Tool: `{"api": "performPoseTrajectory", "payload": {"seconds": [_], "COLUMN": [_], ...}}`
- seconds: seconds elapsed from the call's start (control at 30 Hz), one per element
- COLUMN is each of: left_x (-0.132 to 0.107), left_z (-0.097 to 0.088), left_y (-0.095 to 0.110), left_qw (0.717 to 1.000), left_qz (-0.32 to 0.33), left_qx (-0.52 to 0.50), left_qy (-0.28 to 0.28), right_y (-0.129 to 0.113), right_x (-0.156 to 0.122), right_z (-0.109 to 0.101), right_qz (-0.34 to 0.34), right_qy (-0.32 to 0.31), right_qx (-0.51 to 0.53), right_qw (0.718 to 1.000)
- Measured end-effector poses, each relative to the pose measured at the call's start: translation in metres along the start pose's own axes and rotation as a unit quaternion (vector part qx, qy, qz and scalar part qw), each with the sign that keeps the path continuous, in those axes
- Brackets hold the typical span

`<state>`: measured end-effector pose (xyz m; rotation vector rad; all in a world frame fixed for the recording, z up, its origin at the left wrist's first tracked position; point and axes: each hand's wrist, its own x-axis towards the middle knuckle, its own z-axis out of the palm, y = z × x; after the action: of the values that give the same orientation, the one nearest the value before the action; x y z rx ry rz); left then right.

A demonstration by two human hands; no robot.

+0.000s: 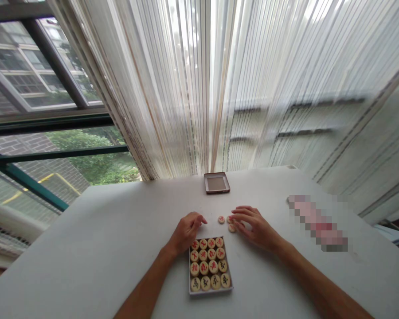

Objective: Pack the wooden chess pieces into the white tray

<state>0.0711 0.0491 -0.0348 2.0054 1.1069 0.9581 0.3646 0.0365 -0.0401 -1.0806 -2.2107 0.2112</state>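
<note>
A shallow box (189, 279) of round wooden Chinese chess pieces (203, 267) lies on the white table, with red characters in the far rows and black ones nearest me. My left hand (187, 228) rests at the box's far left corner, fingers curled in and one fingertip pointing right; nothing shows in it. Beyond the box lie a few loose pieces: a red-marked chess piece (221, 219) stands apart, and another chess piece (232, 227) is beside my right hand (255, 227). That hand is open, fingers spread, fingertips over or touching the loose pieces; its fingers partly cover them.
A box lid (217, 183), inside facing up, lies near the table's far edge. On the right of the white table (119, 252) is a blurred-out pinkish object (315, 223). A sheer striped curtain (193, 110) hangs behind, and an open window (53, 110) is at the left.
</note>
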Motion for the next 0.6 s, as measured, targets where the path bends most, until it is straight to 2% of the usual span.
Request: {"api": "performPoseTrajectory", "payload": {"seconds": [0.13,0.37,0.6], "left_x": [-0.0001,0.0,-0.0009], "left_z": [0.0,0.0001,-0.0011], "left_y": [-0.0007,-0.0008,0.0006], "left_qw": [1.0,1.0,1.0], "left_qz": [0.001,0.004,0.0], "left_qx": [0.003,0.0,0.003], "left_qy": [0.0,-0.003,-0.008], "right_y": [0.008,0.0037,0.0014], "right_x": [-0.0037,-0.0034,-0.0019], "right_z": [-0.0075,-0.0071,-0.0077], "right_qz": [0.01,0.017,0.033], "right_qy": [0.006,-0.06,-0.062], "right_qx": [-0.005,-0.012,-0.001], "right_qw": [1.0,0.998,0.998]}}
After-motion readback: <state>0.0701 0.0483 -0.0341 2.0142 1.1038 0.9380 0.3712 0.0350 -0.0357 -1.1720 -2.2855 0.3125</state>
